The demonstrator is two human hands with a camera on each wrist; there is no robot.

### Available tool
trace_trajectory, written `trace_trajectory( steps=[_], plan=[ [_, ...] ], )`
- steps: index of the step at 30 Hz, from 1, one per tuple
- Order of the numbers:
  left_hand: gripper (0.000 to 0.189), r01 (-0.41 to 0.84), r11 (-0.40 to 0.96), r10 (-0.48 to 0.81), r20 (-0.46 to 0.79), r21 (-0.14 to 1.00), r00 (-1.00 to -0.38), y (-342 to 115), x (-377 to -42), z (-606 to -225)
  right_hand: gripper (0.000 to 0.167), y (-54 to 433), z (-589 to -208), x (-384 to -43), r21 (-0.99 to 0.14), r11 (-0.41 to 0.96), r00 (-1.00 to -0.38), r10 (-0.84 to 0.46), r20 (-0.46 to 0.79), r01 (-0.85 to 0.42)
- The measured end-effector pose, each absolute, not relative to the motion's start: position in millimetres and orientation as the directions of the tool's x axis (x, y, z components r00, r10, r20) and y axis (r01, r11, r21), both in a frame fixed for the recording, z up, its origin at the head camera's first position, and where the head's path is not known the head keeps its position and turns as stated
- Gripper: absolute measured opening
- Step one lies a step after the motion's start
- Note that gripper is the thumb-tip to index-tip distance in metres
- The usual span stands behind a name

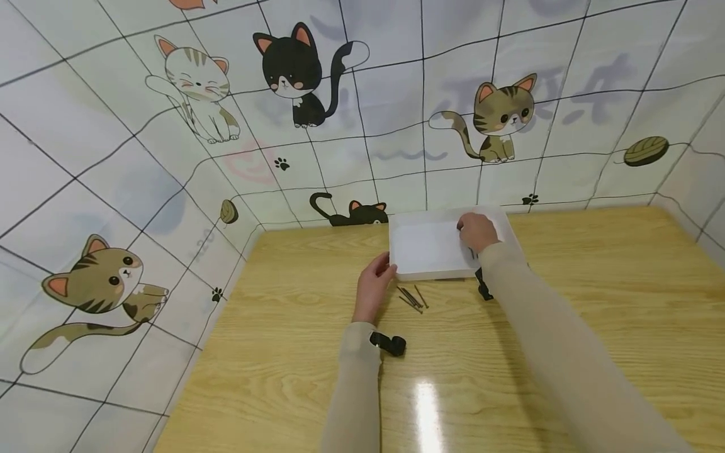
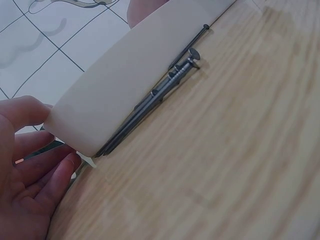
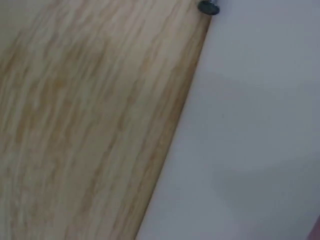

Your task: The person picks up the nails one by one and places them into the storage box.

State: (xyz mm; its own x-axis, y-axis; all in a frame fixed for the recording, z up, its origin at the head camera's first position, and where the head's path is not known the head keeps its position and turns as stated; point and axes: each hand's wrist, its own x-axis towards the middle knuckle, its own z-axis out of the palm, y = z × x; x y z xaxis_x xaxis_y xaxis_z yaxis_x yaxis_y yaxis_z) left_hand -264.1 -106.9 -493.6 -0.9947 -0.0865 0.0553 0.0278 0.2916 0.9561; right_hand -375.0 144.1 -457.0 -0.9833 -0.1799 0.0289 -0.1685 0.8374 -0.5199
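At the white box (image 1: 436,274), left hand (image 1: 374,283) holds one corner; right hand (image 1: 479,233), fingertips hidden, cannot tell its grip; nails (image 2: 150,102) overlap nearby

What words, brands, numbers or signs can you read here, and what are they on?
None can be read for certain.
Cat-patterned wall covering, upper right: faint purplish marks resembling lettering, too blurred to read.
Same covering, left side: a small faint mark, perhaps characters, too small to read.
White tray and nails: no readable lettering on the parts that show.
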Motion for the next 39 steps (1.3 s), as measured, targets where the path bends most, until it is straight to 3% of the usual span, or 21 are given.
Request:
trace_trajectory(
  steps=[5,20,27,39],
  plan=[
    [0.043,0.041,0.285,-0.067,0.062,0.958,-0.996,-104,-264,-493,0.023,146,-456,-372,-0.530,0.835,-0.988,-0.153,0.032,-0.147],
    [0.044,0.050,0.296,-0.068,0.074,0.954,-0.995,-108,-263,-489,0.027,127,-413,-343,-0.542,0.807,-0.971,-0.216,0.101,-0.236],
    [0.045,0.042,0.295,-0.066,0.065,0.955,-0.996,-108,-262,-493,0.024,118,-401,-313,-0.574,0.770,-0.960,-0.236,0.151,-0.279],
    [0.043,0.046,0.274,-0.054,0.063,0.961,-0.997,-108,-260,-487,0.025,125,-412,-256,-0.670,0.669,-0.945,-0.270,0.186,-0.323]
  ],
)
